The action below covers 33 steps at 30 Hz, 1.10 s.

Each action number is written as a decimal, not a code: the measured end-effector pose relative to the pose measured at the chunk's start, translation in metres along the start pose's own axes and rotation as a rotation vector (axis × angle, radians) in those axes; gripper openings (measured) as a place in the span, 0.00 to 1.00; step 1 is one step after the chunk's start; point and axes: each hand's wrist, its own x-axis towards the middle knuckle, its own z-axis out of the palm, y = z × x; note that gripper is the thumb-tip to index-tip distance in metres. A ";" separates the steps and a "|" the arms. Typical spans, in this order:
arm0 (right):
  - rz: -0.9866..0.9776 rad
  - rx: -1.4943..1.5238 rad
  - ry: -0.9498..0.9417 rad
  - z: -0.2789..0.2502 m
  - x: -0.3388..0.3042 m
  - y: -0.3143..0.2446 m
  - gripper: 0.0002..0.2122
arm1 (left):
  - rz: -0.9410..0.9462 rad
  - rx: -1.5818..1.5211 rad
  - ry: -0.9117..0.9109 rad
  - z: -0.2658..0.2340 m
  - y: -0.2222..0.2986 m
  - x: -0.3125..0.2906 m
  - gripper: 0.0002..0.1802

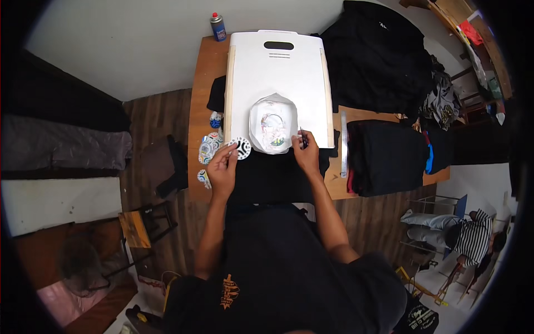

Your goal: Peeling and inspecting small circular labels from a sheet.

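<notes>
My left hand (222, 166) pinches a round black-and-white patterned sticker (241, 148) by its left edge, just left of a white paper tray (254, 123). Printed, faintly coloured shapes show inside the tray. At its right side, my right hand (309, 158) is closed around small dark scissors (303, 139), their tip pointing away from me. The tray rests on the near part of a white board (278, 72) with a handle slot at its far end. More round printed stickers (208, 149) lie beside my left hand, partly overlapping.
Black fabric (267, 181) lies at the board's near edge. A metal ruler (344, 145) and folded dark clothes (386, 158) are on the wooden table (208, 61) to the right. At the back stand a spray can (218, 28) and a heap of black garments (378, 55).
</notes>
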 end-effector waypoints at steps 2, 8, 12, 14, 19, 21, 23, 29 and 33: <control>-0.019 0.001 -0.024 0.004 0.001 -0.003 0.14 | 0.050 -0.055 -0.013 0.012 0.015 0.007 0.16; -0.091 0.075 -0.043 -0.010 -0.001 0.002 0.15 | 0.063 -0.117 0.062 0.041 0.047 0.004 0.15; -0.099 0.258 -0.130 -0.015 -0.010 -0.008 0.14 | 0.031 -0.134 0.074 0.039 0.051 -0.005 0.16; -0.073 0.329 -0.210 -0.005 -0.031 -0.040 0.14 | -0.005 -0.139 0.058 0.028 0.055 -0.006 0.18; -0.063 0.456 -0.362 -0.004 -0.058 -0.047 0.14 | -0.001 -0.137 0.011 0.035 0.057 -0.010 0.19; -0.042 0.560 -0.453 -0.006 -0.067 -0.044 0.14 | -0.023 -0.148 -0.015 0.039 0.059 -0.011 0.19; -0.011 0.551 -0.440 -0.005 -0.076 -0.044 0.14 | -0.015 -0.143 -0.037 0.042 0.061 -0.013 0.18; 0.036 0.592 -0.433 -0.006 -0.091 -0.048 0.13 | -0.015 -0.137 -0.069 0.043 0.065 -0.018 0.18; 0.050 0.679 -0.543 -0.010 -0.088 -0.050 0.12 | -0.015 -0.110 -0.078 0.040 0.058 -0.024 0.17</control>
